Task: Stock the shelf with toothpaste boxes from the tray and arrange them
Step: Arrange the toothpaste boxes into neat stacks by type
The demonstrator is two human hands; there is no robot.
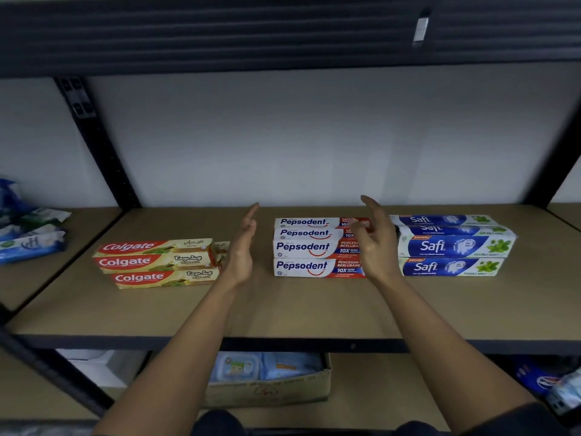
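Head view: both hands empty above tan board shelf [283,309], flanking stacked white-red-blue Pepsodent cardboard boxes [309,250].
Left hand [243,247] flat, fingers straight, in the gap off the stack's left end. Right hand [375,243] loosely curled over its right end, contact unclear. Boxes' long axis runs left-right. Tray unseen.

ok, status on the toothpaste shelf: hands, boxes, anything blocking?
Left hand open, right hand loosely curled, both empty. Colgate, Pepsodent, Safi boxes grouped on shelf. Nothing in the way.
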